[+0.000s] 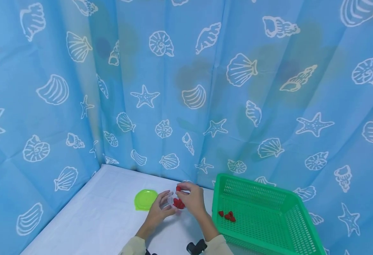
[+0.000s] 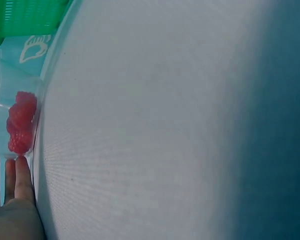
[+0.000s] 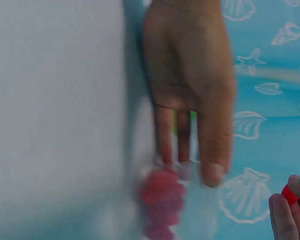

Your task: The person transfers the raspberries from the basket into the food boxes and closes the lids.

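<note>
- The right hand (image 1: 192, 198) pinches one red berry-like piece (image 1: 178, 188) between thumb and fingertips, the gap closed down to that piece's width. A light pinch should serve, since the piece looks small and could slip or squash.
- The left hand (image 1: 157, 211) grips a clear container (image 2: 2, 127), fingers and thumb spread to its width and bent about one end. This hold seems best firm but not squeezing, as thin walls may flex.
- Between the hands, inside that container, lies a cluster of red pieces (image 1: 179, 203). The pinched one is above them, held higher than the rim, so clearing the wall calls for level, unhurried wrist work.
- Just beyond the left hand's outer side, a lime-green lid (image 1: 146, 199) lies apart on the white table (image 1: 87, 219), out of the way of both wrists.
- Farther off, past the right hand's outer side, stands a green basket (image 1: 253, 181) with a few red pieces on its floor; the right forearm should give its near wall room.
</note>
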The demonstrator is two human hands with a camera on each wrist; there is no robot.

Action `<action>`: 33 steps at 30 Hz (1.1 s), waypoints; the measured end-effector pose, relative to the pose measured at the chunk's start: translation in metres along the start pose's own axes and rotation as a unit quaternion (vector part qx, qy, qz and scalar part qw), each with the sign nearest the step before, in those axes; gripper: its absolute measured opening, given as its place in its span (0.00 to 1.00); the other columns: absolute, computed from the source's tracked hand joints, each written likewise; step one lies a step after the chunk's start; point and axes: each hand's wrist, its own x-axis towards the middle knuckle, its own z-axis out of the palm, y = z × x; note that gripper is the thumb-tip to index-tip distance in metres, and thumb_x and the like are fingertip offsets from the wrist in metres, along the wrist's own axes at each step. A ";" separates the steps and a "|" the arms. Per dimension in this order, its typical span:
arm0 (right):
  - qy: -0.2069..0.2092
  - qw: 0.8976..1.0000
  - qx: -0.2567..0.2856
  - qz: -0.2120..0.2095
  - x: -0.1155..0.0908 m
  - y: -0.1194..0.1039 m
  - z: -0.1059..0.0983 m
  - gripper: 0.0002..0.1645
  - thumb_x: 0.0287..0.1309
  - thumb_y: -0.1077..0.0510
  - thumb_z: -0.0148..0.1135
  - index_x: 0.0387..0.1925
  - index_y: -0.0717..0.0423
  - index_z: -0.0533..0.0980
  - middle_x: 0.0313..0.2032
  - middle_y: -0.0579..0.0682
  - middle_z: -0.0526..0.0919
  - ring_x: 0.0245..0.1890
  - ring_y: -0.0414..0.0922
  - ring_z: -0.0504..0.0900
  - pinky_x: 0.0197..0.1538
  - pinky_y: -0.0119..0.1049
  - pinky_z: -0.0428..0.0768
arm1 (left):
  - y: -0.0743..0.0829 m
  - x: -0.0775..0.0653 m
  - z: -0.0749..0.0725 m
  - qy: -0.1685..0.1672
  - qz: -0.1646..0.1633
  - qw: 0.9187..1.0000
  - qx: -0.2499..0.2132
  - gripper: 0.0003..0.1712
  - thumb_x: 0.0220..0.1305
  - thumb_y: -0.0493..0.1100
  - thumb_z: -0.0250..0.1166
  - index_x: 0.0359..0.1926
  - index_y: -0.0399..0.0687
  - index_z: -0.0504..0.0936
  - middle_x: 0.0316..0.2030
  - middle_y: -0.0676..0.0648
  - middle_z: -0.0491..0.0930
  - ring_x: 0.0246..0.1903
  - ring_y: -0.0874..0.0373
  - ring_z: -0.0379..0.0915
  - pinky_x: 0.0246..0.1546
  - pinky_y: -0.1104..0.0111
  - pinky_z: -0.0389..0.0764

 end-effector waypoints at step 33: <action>-0.039 0.993 -0.112 -0.022 -0.007 0.038 0.022 0.15 0.51 0.65 0.73 0.44 0.60 0.83 0.41 0.51 0.85 0.42 0.47 0.85 0.43 0.34 0.84 | 0.031 -0.016 -0.001 -0.010 0.004 1.000 -0.008 0.50 0.50 0.45 0.78 0.70 0.42 0.61 0.67 0.38 0.66 0.67 0.41 0.60 0.61 0.52 0.70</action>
